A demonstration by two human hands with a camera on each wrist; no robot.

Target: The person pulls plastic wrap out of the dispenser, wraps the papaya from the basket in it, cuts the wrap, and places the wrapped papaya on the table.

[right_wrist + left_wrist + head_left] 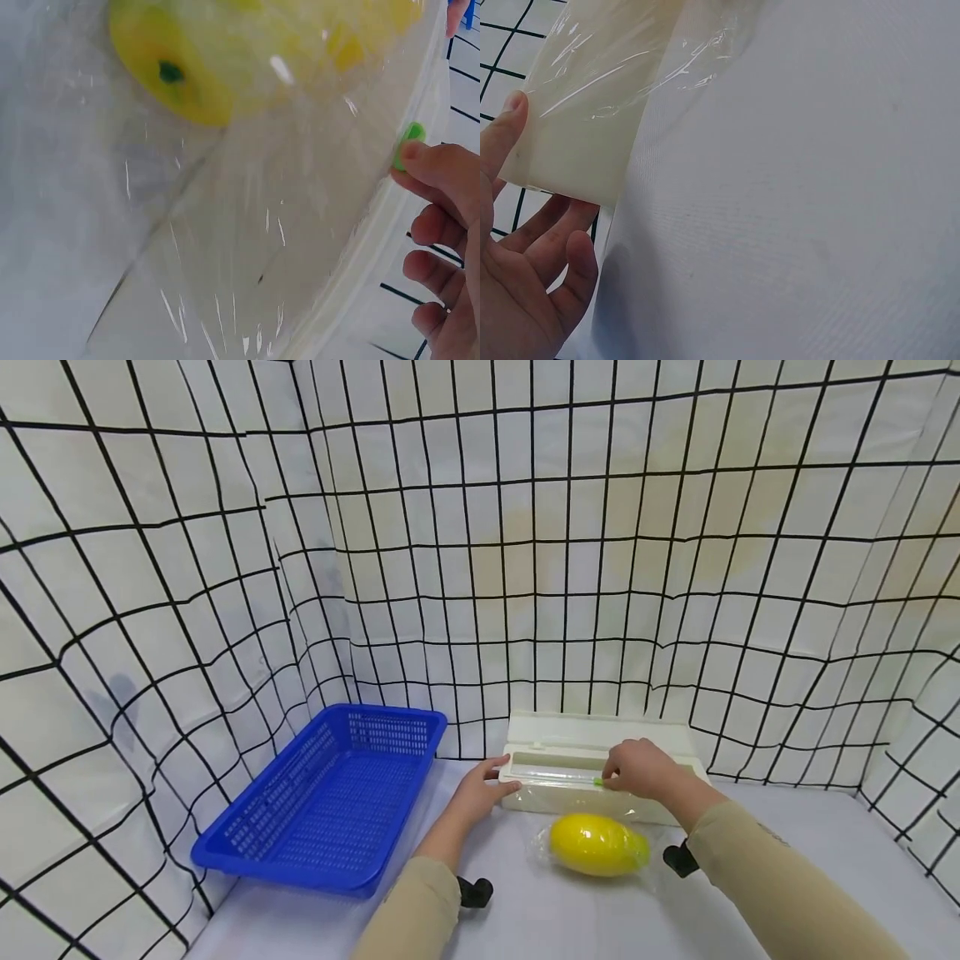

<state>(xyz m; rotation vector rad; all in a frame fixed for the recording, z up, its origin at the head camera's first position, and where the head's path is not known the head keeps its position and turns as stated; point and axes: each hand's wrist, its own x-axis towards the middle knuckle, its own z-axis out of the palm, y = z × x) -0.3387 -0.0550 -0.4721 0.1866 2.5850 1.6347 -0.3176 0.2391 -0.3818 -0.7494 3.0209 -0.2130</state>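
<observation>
A cream cling film dispenser (540, 797) lies on the table with its lid (600, 727) raised at the back. My left hand (476, 793) grips its left end, one finger on the upper edge and others around the end face. My right hand (645, 768) pinches a small green slide cutter (409, 146) between thumb and forefinger at the film's edge on the dispenser. Clear film (247, 247) drapes from the dispenser's front over a yellow oval fruit (596, 845) with a greenish end, which lies in front of it.
A blue perforated basket (330, 810) stands on the left of the white table (555, 918). White walls with black grid netting (570, 568) rise behind and at both sides. Dark wrist mounts (474, 892) hang at both sleeves.
</observation>
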